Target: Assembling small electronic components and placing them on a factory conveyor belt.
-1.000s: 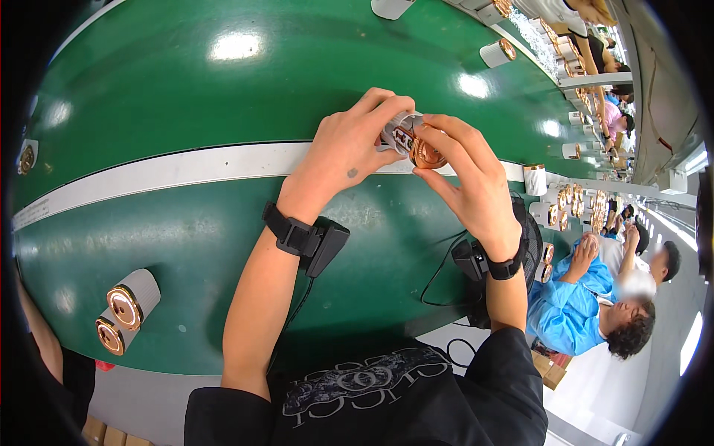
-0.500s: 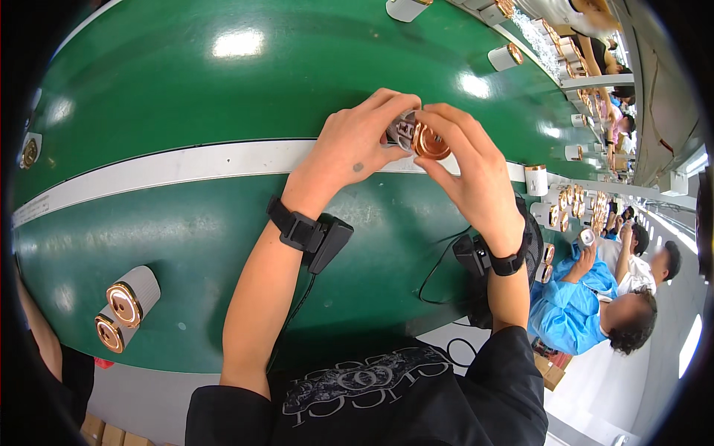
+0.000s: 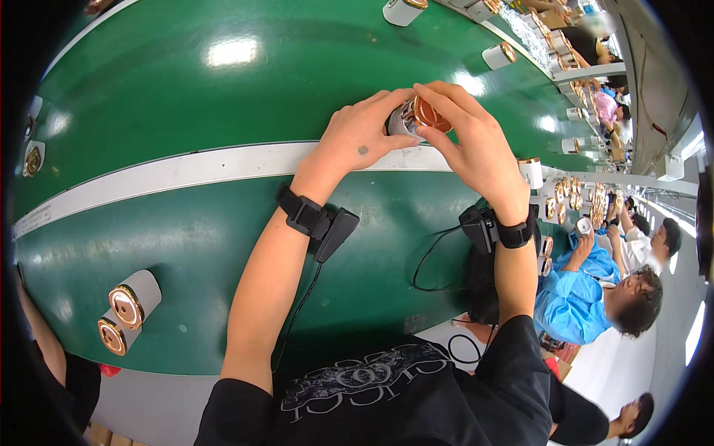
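Both hands hold a small cylindrical unit above the pale strip of the table. My left hand (image 3: 361, 134) is closed round its whitish and shiny body (image 3: 401, 125), with thumb and fingers on opposite sides. Against its copper-coloured end (image 3: 433, 115), my right hand (image 3: 478, 141) presses with curved fingers and thumb. The unit lies tilted, its copper end toward the right. Parts of it are hidden behind my fingers. Each wrist wears a black strap with a small black box and a cable.
Two similar white cylinders (image 3: 136, 296) with copper ends lie at the lower left of the green table (image 3: 186, 223). A white strip (image 3: 186, 167) runs across it. More cylinders (image 3: 500, 56) stand at the far right. Beyond the right edge sits a person in blue (image 3: 573, 301).
My right hand has shifted slightly upward, its fingers now lying further over the copper end. The unit has turned a little. At the lower right another person has come into view.
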`<state>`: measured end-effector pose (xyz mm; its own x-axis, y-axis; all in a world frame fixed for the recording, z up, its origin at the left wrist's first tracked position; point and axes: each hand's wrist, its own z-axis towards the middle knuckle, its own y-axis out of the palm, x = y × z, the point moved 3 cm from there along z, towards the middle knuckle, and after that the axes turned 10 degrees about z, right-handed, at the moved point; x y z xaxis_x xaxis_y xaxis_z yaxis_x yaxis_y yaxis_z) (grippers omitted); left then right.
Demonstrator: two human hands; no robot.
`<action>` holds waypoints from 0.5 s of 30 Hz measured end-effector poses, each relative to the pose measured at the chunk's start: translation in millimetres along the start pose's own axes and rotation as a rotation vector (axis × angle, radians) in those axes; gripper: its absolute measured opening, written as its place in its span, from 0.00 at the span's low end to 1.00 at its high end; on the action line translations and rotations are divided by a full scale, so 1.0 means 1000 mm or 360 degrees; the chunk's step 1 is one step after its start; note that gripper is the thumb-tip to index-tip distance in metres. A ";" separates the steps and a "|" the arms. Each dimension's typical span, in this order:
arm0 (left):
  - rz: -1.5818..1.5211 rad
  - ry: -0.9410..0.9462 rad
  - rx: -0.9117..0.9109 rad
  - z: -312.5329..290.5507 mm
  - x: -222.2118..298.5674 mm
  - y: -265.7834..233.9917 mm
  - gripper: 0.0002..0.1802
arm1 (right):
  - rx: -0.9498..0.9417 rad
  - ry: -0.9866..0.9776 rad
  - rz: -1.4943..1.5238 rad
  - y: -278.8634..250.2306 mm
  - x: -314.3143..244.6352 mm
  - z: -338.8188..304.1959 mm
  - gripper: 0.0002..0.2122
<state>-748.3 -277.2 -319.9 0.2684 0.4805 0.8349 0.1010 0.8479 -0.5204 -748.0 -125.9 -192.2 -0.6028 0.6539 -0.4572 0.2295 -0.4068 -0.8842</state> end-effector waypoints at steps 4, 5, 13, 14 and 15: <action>0.0075 0.0048 0.0016 0.006 0.005 0.005 0.42 | 0.0051 -0.0030 -0.0002 -0.004 0.008 -0.005 0.22; 0.0107 0.0066 0.0031 0.007 0.006 0.006 0.42 | 0.0031 0.0011 0.0076 -0.005 0.011 -0.004 0.22; 0.0128 -0.0013 -0.0060 -0.006 -0.010 0.005 0.39 | 0.0009 0.0028 0.0102 0.015 0.011 -0.007 0.23; 0.0128 -0.0012 -0.0073 -0.007 -0.011 0.006 0.39 | 0.0027 -0.0006 0.0000 0.020 0.006 -0.008 0.23; 0.0130 -0.0015 -0.0063 -0.008 -0.012 0.006 0.39 | 0.0046 -0.0041 -0.0102 0.022 0.003 -0.009 0.23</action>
<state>-742.9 -279.8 -335.1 0.2684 0.5499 0.7909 0.1171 0.7963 -0.5934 -738.1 -127.1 -214.3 -0.6349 0.6628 -0.3969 0.1680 -0.3831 -0.9083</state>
